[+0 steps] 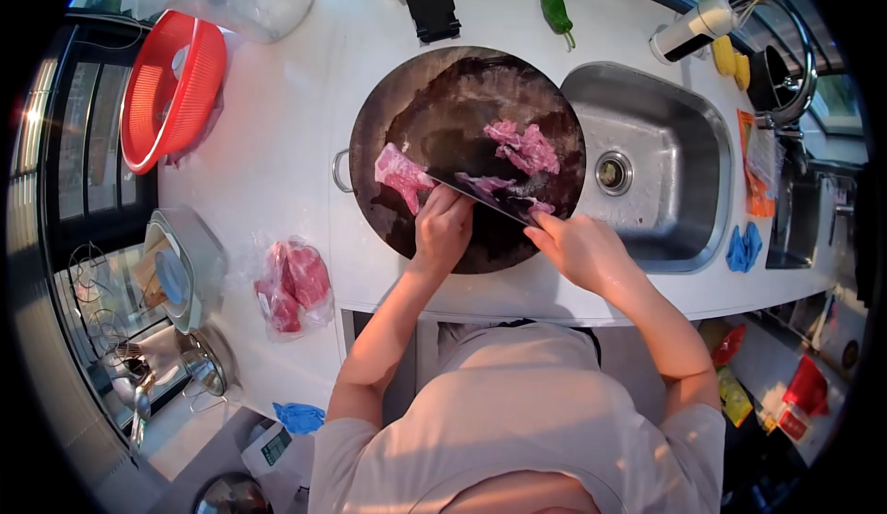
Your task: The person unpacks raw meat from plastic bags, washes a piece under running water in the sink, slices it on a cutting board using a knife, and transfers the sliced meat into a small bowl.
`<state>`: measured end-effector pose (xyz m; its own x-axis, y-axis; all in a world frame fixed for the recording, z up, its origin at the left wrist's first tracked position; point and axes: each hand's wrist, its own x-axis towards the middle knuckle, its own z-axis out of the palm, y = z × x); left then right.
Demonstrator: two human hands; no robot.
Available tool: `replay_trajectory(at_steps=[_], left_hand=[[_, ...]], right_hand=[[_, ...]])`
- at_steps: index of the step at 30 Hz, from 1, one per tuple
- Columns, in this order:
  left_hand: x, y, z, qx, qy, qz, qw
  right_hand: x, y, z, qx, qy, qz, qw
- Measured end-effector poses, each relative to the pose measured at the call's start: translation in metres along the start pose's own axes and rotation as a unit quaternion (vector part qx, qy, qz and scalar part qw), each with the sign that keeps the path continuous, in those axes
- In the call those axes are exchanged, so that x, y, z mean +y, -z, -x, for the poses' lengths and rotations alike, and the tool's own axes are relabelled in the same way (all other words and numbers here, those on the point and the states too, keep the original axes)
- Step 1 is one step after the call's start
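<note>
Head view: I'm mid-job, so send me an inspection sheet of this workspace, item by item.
Surface: white countertop; large round dark board, patchily wet-looking.
Job's things: pink raw meat pieces on the board; long metal knife.
Clutter: red perforated plastic basket, long green pepper, black stand, clear plastic bag of meat.
Hands: left hand close to the blade, contact with meat unclear; right hand gripping the knife.
Cables: none clearly identifiable.
Surroundings: stainless-steel sink right of the board; dark-framed windows leftward.
</note>
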<state>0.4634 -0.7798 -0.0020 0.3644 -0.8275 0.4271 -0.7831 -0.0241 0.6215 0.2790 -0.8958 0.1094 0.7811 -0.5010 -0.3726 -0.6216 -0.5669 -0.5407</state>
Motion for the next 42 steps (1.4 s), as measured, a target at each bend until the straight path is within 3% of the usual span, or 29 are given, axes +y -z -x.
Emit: replay_trajectory(at_steps=[3,5,11,16,19,22,25,29,36,39,42], left_hand=[[-0.002,0.000,-0.002,-0.011,0.013,0.000,1.000],[-0.004,-0.002,0.000,-0.009,0.013,0.000,1.000],[-0.001,0.001,-0.004,-0.006,0.001,0.023,1.000],[-0.003,0.002,0.003,0.016,-0.004,0.013,1.000],[-0.002,0.004,0.004,0.030,-0.009,-0.004,0.999],[-0.004,0.002,0.006,0.042,-0.024,-0.001,0.999],[-0.005,0.001,0.006,0.035,-0.025,0.010,0.999],[-0.005,0.000,0.005,0.026,-0.017,0.002,1.000],[-0.004,0.003,0.000,-0.005,0.014,0.016,1.000],[-0.007,-0.001,0.004,0.012,0.011,0.007,1.000],[-0.005,0.002,0.004,0.009,-0.011,-0.004,1.000]], right_hand=[[-0.011,-0.022,-0.039,0.054,0.050,-0.082,0.994],[-0.020,-0.035,-0.059,0.079,0.059,-0.049,0.994],[0.001,-0.029,-0.026,0.089,0.031,-0.108,0.990],[0.047,0.006,0.015,-0.073,-0.135,-0.175,0.973],[0.036,-0.003,0.021,0.070,-0.104,-0.163,0.979],[0.018,-0.017,0.026,0.055,-0.095,-0.055,0.992],[0.002,-0.028,0.033,0.103,-0.023,-0.065,0.992],[-0.004,-0.023,0.032,0.063,-0.028,-0.007,0.998],[-0.013,-0.033,-0.011,0.084,0.023,-0.075,0.993],[-0.025,-0.056,-0.053,0.130,0.048,-0.022,0.990],[-0.027,-0.049,-0.053,0.101,-0.013,-0.063,0.993]])
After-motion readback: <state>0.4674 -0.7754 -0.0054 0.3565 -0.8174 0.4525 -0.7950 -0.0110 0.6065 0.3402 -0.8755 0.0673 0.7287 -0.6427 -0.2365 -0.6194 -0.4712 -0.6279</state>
